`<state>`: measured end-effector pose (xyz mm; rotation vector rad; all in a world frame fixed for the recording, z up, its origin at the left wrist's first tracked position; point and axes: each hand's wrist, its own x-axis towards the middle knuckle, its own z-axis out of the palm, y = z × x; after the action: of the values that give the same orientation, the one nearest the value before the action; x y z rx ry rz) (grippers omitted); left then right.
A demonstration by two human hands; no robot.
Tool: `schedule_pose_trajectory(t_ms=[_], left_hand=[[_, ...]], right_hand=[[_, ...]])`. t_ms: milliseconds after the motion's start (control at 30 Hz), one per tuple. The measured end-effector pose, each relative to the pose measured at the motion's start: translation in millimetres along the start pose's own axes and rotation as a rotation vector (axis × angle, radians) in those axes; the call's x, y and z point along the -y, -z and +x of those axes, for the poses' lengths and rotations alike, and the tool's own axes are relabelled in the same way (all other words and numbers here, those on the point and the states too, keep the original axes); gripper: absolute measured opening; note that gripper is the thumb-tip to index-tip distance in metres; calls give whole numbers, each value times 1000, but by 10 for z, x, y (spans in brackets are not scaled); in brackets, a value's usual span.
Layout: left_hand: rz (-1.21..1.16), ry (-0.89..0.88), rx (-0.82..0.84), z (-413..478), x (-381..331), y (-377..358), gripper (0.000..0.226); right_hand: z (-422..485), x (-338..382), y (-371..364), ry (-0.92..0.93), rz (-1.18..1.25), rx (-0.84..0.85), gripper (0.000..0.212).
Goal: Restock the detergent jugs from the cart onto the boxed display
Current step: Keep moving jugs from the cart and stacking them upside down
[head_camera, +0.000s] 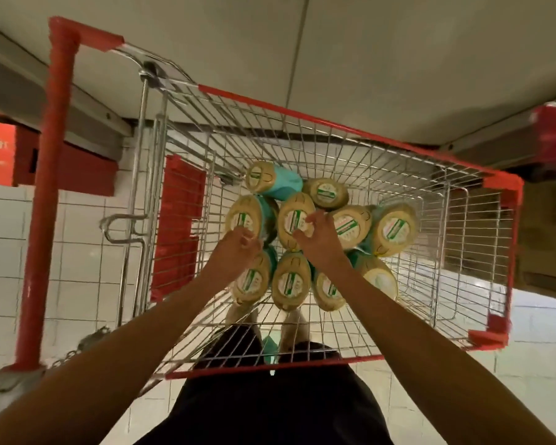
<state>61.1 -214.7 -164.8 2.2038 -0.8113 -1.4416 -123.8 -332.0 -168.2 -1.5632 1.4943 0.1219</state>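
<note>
A wire cart (334,128) with a red rim fills the view from above. Ten or so jugs (291,281) are bunched in the middle of its basket, tan bases with green-and-white labels turned up toward the camera. One jug (286,186) at the far edge of the bunch lies tilted and shows a teal body.

Both bare arms reach over the cart's near rim into the basket. The right hand (318,240) has its fingers spread apart, tips resting on the base of the middle jug (289,213); it grips nothing that can be seen. The left hand (238,248) sits just beside it over the handle-side jugs, fingers curled; whether they hold a jug, I cannot tell.

The cart's red handle (50,187) stands at its left end, with a red flap (180,220) inside that end of the basket. White floor tiles (77,252) show below the cart, and dark trousers show through its wire bottom.
</note>
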Motion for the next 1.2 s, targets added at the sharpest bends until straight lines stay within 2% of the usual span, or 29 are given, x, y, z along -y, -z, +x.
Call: schedule_pose_trajectory(t_ms=[200, 333, 433, 533, 767, 967, 1200], left_hand=[[84, 132, -149, 789, 271, -100, 58], [115, 180, -149, 1130, 418, -251, 97], [181, 204, -119, 1345, 543, -422, 128], [212, 212, -133, 1486, 640, -546, 139], [256, 216, -139, 1556, 585, -631, 141], [342, 176, -147, 1348, 287, -448, 140], [302, 18, -188, 730, -159, -82, 136]], right_hand=[[541, -82, -610, -278, -29, -47, 120], [884, -146, -859, -351, -11, -63, 141], [1006, -212, -1005, -379, -62, -66, 140], [1053, -257, -1122, -379, -102, -119, 138], [1095, -236, -1198, -428, -173, -166, 134], [825, -104, -878, -354, -98, -174, 140], [96, 81, -221, -218, 9, -269, 137]])
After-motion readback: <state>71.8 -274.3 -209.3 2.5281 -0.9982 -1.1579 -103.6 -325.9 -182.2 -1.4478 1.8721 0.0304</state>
